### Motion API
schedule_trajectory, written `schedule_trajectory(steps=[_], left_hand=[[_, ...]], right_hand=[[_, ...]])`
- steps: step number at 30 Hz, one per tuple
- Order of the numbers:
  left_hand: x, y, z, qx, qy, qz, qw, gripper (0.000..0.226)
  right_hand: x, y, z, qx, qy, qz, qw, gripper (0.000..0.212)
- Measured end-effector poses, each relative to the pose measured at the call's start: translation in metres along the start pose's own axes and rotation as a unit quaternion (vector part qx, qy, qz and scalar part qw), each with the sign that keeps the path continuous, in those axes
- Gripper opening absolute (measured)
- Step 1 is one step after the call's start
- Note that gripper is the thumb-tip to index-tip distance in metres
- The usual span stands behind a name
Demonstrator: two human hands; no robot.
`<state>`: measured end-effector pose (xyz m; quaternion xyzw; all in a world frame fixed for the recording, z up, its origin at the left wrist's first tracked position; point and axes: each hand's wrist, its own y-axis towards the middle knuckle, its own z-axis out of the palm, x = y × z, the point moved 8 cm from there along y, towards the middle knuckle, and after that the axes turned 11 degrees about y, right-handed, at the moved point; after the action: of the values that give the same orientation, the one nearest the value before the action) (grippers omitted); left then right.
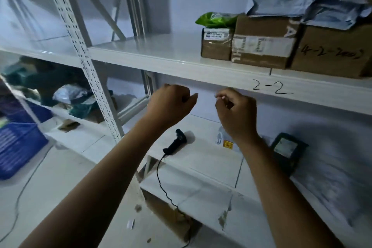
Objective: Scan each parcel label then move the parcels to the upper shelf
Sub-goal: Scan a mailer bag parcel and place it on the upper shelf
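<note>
- While both our left hand (171, 104) and right hand (236, 112) are curled, holding nothing,
- we see brown cardboard parcels (263, 46) on the white metal upper shelf (151, 54).

left grip (171, 102): raised, fisted | right grip (236, 113): raised, fingers curled

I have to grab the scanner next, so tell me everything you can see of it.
The scanner is a black handheld unit, plastic by its look, with a wider head and a slimmer handle. It lies on its side on the white lower shelf, head toward the back, handle toward the front edge. A black cable leaves the handle end, drops over the shelf edge and runs down. Nothing holds it.
</note>
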<state>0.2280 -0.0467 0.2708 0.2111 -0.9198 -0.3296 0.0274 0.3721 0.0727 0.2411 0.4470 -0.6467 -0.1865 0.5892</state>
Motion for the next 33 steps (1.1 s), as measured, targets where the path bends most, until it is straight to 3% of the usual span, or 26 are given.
schedule_trajectory(steps=[7,10,13,16,21,23,25,27,30,33], left_hand=[[0.118,-0.007,0.058,0.136,-0.015,-0.023,0.99,0.038],[0.154,-0.016,0.118,0.239,-0.073,-0.072,0.966,0.031],[0.178,-0.031,0.197,0.335,-0.102,-0.123,0.929,0.023],[0.179,-0.057,0.27,0.398,-0.097,-0.132,0.903,0.011],[0.181,-0.087,0.339,0.478,-0.078,-0.151,0.862,0.046],[0.191,-0.076,0.401,0.512,-0.084,-0.166,0.838,0.059],[0.195,-0.093,0.411,0.528,-0.075,-0.18,0.827,0.066],[0.198,-0.096,0.422,0.512,-0.06,-0.184,0.837,0.068],[0.202,-0.102,0.448,0.512,-0.054,-0.186,0.837,0.086],[0.196,-0.095,0.469,0.51,-0.075,-0.17,0.84,0.099]], right_hand=[[-0.036,-0.037,0.131,0.037,0.053,0.2,0.978,0.021],[-0.079,-0.058,0.167,0.058,0.051,0.294,0.953,0.021],[-0.137,-0.088,0.201,0.087,0.058,0.426,0.899,0.019],[-0.193,-0.137,0.24,0.12,0.089,0.548,0.823,0.016],[-0.243,-0.215,0.279,0.072,0.16,0.703,0.689,0.011],[-0.291,-0.229,0.299,0.034,0.18,0.742,0.645,0.008],[-0.3,-0.246,0.3,0.013,0.202,0.746,0.635,0.016],[-0.309,-0.253,0.31,-0.007,0.233,0.745,0.625,0.028],[-0.31,-0.253,0.326,-0.016,0.254,0.755,0.604,0.023],[-0.316,-0.245,0.33,-0.028,0.248,0.75,0.612,0.026]])
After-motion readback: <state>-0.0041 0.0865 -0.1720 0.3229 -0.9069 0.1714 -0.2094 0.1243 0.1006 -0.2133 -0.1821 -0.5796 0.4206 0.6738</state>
